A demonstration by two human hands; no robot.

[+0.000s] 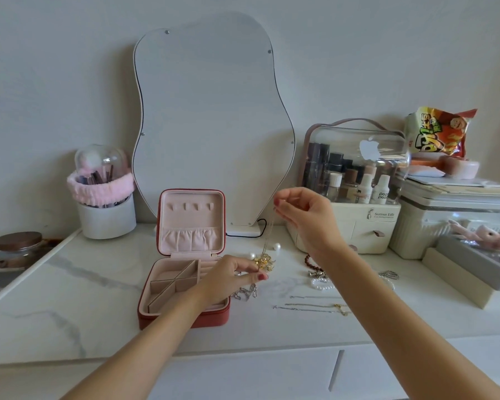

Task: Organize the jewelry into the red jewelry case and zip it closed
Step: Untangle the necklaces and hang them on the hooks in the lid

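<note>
Two bare, sleeveless forearms; left grip (pixel 233 274) and right grip (pixel 302 210) with dark red nail polish.

Right hand (pixel 302 217) is pinching a thin gold chain (pixel 269 235), raised; left hand (pixel 231 274) is holding its pendant (pixel 263 261) low, beside the open red case (pixel 185 264). More jewelry is lying on the worktop (pixel 84 298).
</note>
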